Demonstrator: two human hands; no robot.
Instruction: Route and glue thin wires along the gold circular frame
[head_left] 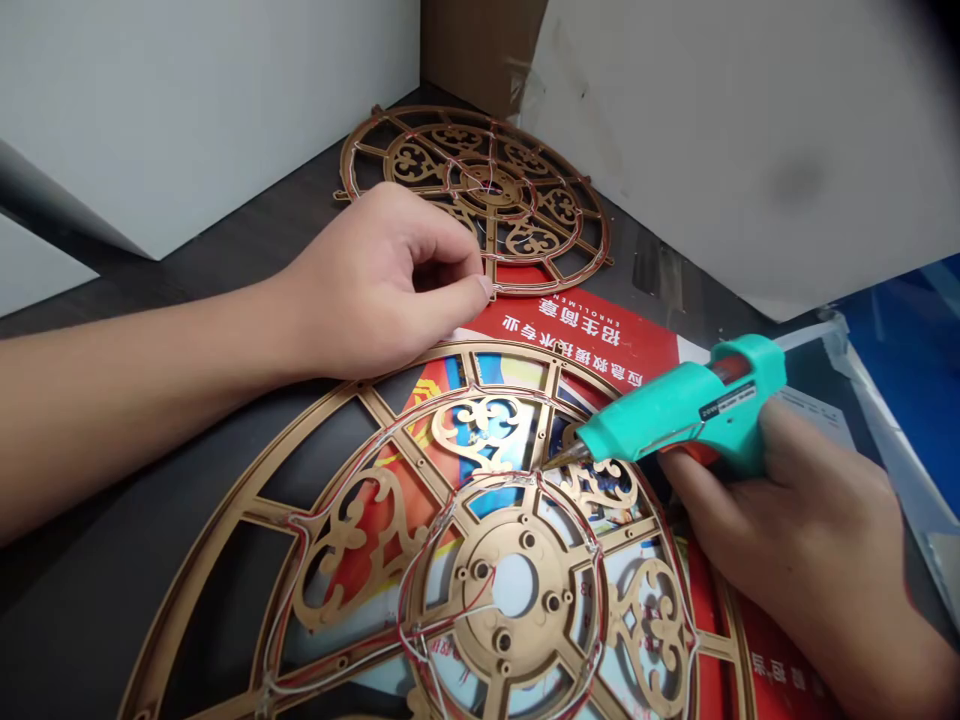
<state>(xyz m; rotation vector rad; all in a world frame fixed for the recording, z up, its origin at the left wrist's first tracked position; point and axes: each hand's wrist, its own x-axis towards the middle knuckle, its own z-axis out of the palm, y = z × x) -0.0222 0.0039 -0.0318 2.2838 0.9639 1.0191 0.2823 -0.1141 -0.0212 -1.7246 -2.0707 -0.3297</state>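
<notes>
My left hand (382,280) lies across the dark tabletop, its thumb and curled fingers pinched at the lower rim of a far gold fretwork wheel (480,170). Thin wires run over that wheel. My right hand (817,540) is closed around a teal hot glue gun (690,410). The gun's metal nozzle touches wire on the inner ring of a larger near gold wheel (487,640). This wheel lies on a red printed brochure (577,335), and its lower part runs out of view.
White boards (187,100) stand at the left, and another white board (735,140) leans in at the upper right. Brown cardboard (480,50) fills the back corner. A blue and white package (907,380) sits at the right edge, on the dark wood-grain table (172,250).
</notes>
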